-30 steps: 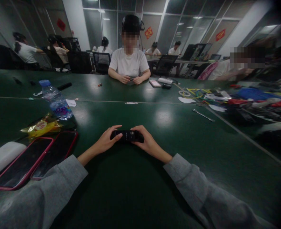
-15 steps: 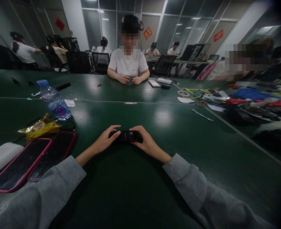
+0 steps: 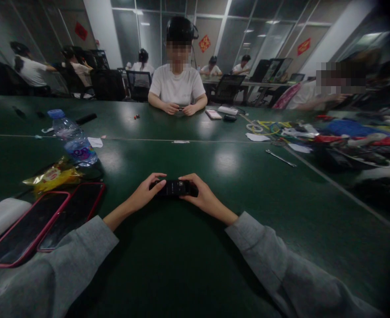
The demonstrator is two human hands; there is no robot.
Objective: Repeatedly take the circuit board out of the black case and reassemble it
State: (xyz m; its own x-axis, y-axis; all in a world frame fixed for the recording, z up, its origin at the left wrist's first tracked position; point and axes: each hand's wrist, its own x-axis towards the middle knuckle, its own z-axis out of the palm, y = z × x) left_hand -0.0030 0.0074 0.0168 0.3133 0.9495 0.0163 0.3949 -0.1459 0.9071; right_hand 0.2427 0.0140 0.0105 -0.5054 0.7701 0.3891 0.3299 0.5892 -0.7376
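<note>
Between my two hands is a small black device with a lit screen (image 3: 173,188), held just over the green table (image 3: 181,256). My left hand (image 3: 148,190) grips its left end, the thumb lying along the face and a finger stretched over the far edge. The right end is pinched by my right hand (image 3: 198,191), with fingers on the far edge and the thumb at the near edge. Small pale marks show on the screen, too small to read. The device's underside is hidden.
To the left lie two red-edged phones (image 3: 26,229), a white object (image 3: 6,216), a yellow packet (image 3: 54,174) and a tilted water bottle (image 3: 77,143). A wrench (image 3: 280,158) and a heap of cables and cloth (image 3: 354,132) are right. Opposite sits a person (image 3: 178,84).
The view has shifted very slightly. Both hands keep their hold on the device, and nothing else has visibly moved.
</note>
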